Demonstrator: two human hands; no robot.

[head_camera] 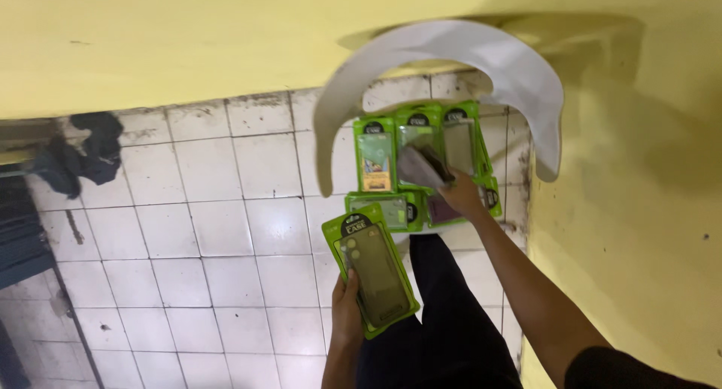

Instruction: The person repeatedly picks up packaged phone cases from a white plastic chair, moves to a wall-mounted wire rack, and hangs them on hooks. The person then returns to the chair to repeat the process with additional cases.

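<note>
Head view: we saw our left hand [347, 308] gripping a green packaged phone case [371, 267] low over the white tiled floor [188, 239]. Our right hand [457, 191], arm outstretched, closed on a grey phone case [423, 166] above green packages laid on the tiles [410, 156], under a white curved visor [451, 51].

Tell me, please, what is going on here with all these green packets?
A person stands over a white tiled floor beside a yellow wall. The left hand holds a green packaged phone case up. The right hand reaches down with a dark loose case over a group of similar green packets laid out on the floor. A white curved cap brim crosses the view.
</note>
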